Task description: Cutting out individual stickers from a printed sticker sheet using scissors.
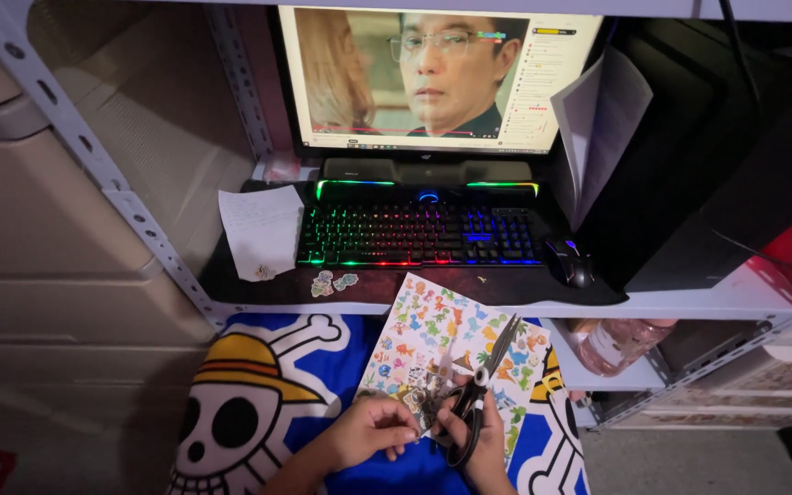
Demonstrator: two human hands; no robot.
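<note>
Gripping black-handled scissors, right hand closed; left hand pinching glossy paper sticker sheet.

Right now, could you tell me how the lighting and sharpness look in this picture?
Head view: dim overall; the monitor glares bright, the keyboard glows in rainbow colours, the sticker sheet is moderately lit, the hands and scissors are slightly soft, and straight shelf edges bow near the corners.
</note>
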